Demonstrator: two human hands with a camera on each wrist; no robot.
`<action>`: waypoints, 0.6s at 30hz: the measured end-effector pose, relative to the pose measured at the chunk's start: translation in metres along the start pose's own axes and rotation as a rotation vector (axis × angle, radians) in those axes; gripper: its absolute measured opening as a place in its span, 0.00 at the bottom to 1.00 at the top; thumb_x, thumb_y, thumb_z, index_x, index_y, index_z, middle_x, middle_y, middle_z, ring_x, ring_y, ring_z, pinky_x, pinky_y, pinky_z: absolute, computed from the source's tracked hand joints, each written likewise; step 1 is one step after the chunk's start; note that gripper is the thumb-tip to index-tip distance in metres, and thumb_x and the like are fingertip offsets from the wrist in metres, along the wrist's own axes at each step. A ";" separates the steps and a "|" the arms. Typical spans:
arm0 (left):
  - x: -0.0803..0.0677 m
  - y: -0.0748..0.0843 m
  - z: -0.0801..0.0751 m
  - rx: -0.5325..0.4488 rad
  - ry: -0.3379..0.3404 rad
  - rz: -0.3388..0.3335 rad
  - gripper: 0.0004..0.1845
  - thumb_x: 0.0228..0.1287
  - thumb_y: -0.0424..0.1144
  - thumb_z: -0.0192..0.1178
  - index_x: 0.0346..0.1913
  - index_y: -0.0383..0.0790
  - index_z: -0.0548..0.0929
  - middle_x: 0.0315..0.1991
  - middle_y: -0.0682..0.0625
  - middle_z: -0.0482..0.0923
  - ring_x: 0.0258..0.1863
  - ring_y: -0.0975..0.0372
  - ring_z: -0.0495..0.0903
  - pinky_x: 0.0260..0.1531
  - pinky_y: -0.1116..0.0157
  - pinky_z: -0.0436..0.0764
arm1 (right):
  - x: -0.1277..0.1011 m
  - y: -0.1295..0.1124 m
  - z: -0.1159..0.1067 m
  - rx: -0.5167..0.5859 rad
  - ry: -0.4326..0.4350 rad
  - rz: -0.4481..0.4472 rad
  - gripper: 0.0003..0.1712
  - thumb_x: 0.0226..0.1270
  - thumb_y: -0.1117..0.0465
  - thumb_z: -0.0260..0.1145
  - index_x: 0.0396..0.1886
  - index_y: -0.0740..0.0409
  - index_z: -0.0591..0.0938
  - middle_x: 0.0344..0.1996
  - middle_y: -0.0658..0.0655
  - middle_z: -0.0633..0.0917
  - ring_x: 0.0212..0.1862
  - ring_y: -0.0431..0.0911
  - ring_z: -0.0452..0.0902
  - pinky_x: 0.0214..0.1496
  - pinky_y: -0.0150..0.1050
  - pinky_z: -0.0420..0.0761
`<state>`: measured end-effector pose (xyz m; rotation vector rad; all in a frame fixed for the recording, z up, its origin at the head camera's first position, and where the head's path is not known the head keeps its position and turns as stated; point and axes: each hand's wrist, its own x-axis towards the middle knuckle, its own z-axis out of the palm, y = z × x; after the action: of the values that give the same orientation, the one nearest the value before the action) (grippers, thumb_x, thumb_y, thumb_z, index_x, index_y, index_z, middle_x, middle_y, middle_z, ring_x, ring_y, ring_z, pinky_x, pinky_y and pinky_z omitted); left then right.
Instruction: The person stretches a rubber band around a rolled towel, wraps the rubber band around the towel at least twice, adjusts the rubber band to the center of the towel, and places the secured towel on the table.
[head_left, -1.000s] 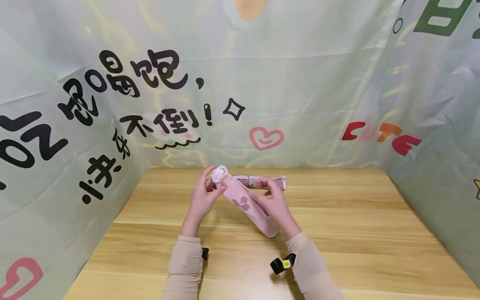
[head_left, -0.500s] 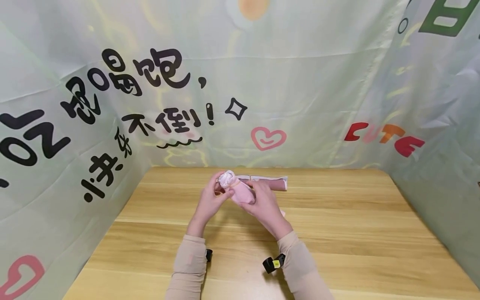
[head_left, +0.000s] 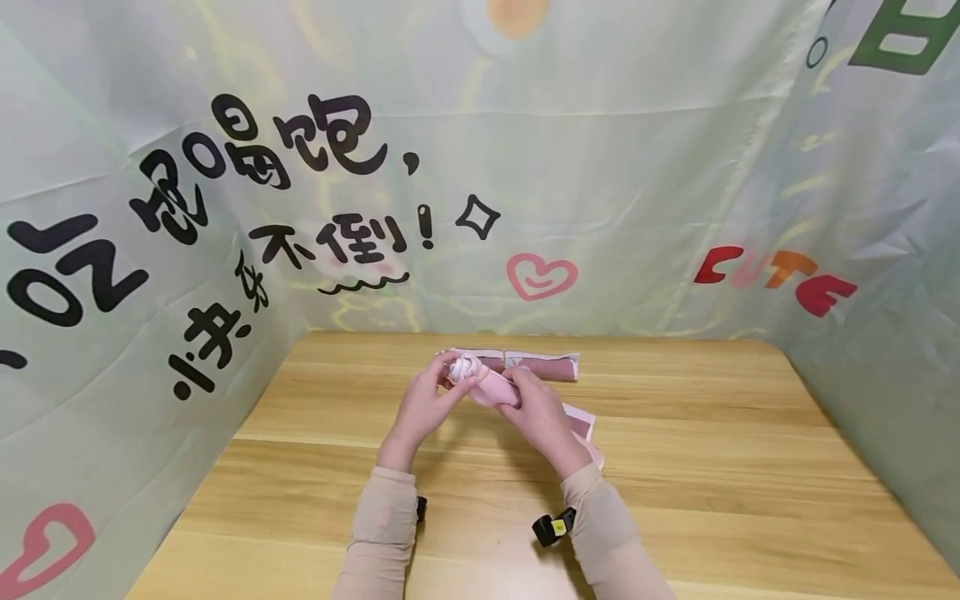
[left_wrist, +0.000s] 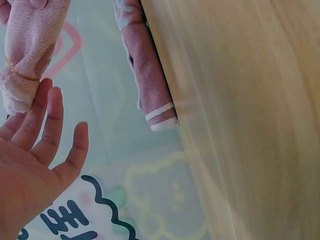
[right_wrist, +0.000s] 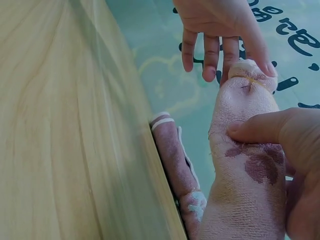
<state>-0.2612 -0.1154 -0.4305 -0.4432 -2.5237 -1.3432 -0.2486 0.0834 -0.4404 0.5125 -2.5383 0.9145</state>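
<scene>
Lowered toward the bench (head_left: pixel 675 467), the rolled pink towel (head_left: pixel 491 387) is now gripped by the right hand (head_left: pixel 543 417), while the left hand's (head_left: pixel 423 408) fingers (left_wrist: pixel 47 120) are pinched at its banded tip.

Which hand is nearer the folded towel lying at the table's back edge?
Right. The right hand sits just before the folded towel; the left hand is farther off.
</scene>
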 end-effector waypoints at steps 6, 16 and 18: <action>0.000 0.002 0.002 0.147 0.048 -0.001 0.27 0.62 0.57 0.63 0.59 0.46 0.78 0.31 0.51 0.81 0.26 0.65 0.75 0.25 0.68 0.74 | 0.000 0.002 0.002 -0.063 0.038 -0.075 0.20 0.50 0.61 0.77 0.43 0.56 0.80 0.39 0.56 0.85 0.36 0.50 0.80 0.38 0.49 0.79; -0.001 0.004 0.007 0.238 0.159 0.062 0.21 0.64 0.52 0.62 0.55 0.46 0.76 0.26 0.50 0.81 0.21 0.66 0.73 0.20 0.70 0.71 | -0.001 0.000 0.005 -0.138 0.081 -0.139 0.23 0.48 0.61 0.78 0.43 0.56 0.79 0.35 0.56 0.84 0.34 0.51 0.80 0.33 0.49 0.78; -0.001 0.004 0.009 0.253 0.170 0.078 0.19 0.66 0.51 0.62 0.53 0.46 0.75 0.27 0.50 0.81 0.22 0.66 0.74 0.21 0.69 0.72 | -0.002 0.001 0.006 -0.153 0.084 -0.141 0.22 0.48 0.61 0.78 0.43 0.56 0.79 0.34 0.56 0.84 0.34 0.51 0.79 0.32 0.48 0.77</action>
<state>-0.2593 -0.1060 -0.4324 -0.3550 -2.4626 -0.9721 -0.2488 0.0804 -0.4458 0.5849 -2.4366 0.6714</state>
